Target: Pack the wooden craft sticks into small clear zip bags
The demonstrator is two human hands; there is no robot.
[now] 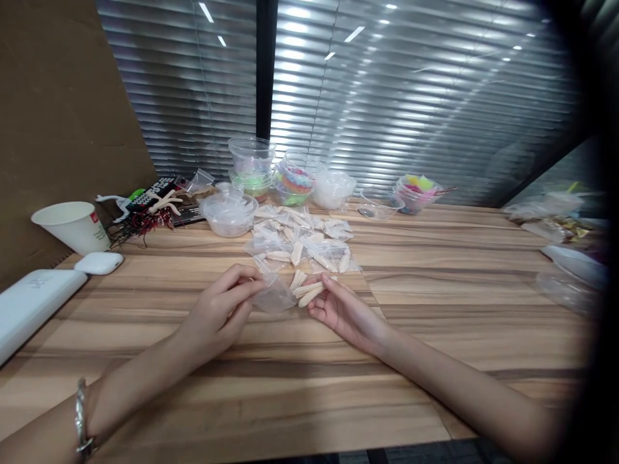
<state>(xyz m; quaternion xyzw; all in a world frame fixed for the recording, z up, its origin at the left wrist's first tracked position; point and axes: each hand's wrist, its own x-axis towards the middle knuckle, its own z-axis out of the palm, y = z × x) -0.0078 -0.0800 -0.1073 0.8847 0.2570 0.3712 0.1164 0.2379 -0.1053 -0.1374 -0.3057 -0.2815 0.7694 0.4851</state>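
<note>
My left hand pinches the edge of a clear plastic bag low over the wooden table. Just right of the bag, my right hand holds a few short wooden sticks between thumb and fingers, their ends pointing left toward the bag. More loose sticks show right behind the held ones. Beyond both hands lies a pile of clear bags with wooden sticks in them.
Clear tubs and bowls of coloured material stand along the back. A paper cup, a white case and a white box are at the left. Plastic packages lie at the far right.
</note>
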